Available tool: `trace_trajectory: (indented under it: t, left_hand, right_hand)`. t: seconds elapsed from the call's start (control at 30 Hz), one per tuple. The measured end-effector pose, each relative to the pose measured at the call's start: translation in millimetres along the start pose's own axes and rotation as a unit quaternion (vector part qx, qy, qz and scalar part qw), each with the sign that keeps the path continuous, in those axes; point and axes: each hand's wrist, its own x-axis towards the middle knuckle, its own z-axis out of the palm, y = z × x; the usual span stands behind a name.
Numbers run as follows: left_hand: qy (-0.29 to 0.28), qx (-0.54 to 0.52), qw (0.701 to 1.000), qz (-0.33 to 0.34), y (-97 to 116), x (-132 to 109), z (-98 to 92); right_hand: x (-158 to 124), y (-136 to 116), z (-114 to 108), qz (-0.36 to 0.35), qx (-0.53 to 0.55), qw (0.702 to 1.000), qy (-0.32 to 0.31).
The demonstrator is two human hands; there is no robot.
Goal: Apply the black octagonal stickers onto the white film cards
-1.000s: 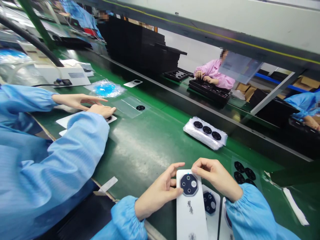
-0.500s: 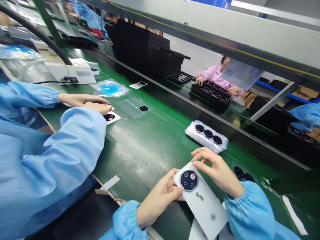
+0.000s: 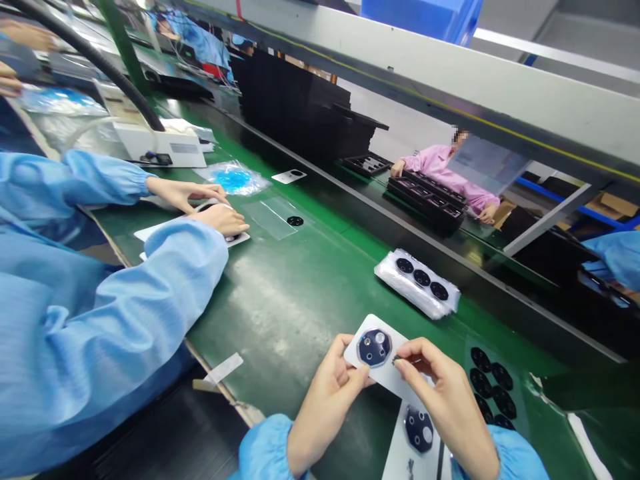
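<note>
My left hand (image 3: 333, 397) grips a pale phone back cover (image 3: 393, 380) by its side, thumb near the dark octagonal camera plate (image 3: 375, 348). Thumb and fingertips of my right hand (image 3: 440, 393) are pinched together over the cover's face, by its dark lettering. Whatever lies between those fingertips is too small to make out. Under my right wrist and partly hidden, a second pale cover (image 3: 397, 437) with a dark camera plate lies on the green bench. A clear sheet (image 3: 520, 393) of several black camera discs sits right of my right hand.
A wrapped stack (image 3: 385, 273) topped with three black discs stands ahead on the bench (image 3: 280, 287). At left, a co-worker's hands (image 3: 220, 217) work on another cover. A clear film with one disc (image 3: 295, 221) and a blue-white bag (image 3: 233, 179) lie beyond. A metal rail (image 3: 345, 193) runs behind.
My right hand has moved from the cover's top corner down over its face, fingers now pinched. The cover has turned and been raised, exposing the second cover and more of the disc sheet.
</note>
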Motion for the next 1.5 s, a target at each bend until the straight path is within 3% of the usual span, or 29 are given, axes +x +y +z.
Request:
trace_trajectory:
  t: [0.37, 0.67, 0.87, 1.1, 1.37, 1.5]
  left_hand:
    - [0.003, 0.024, 0.999, 0.043, -2, 1, 2.2]
    - [0.015, 0.050, 0.997, 0.055, -9, 1, 2.8]
    - [0.025, 0.077, 0.995, 0.057, -11, 2, 4.2]
    - [0.020, 0.074, 0.996, 0.054, -6, 0, 5.6]
    - [0.002, 0.017, 0.998, 0.053, 1, 3, 4.7]
    - [-0.008, -0.022, 0.999, 0.040, 6, 3, 6.9]
  right_hand:
    - [0, 2, 16, -0.098, -0.074, 0.992, 0.008]
    - [-1, 9, 28, -0.197, -0.133, 0.969, 0.066]
    - [1, 13, 33, -0.221, -0.152, 0.958, 0.097]
    - [4, 12, 30, -0.290, -0.206, 0.933, 0.050]
    - [7, 12, 15, -0.296, -0.111, 0.948, -0.045]
    - [3, 13, 10, -0.258, -0.048, 0.965, 0.003]
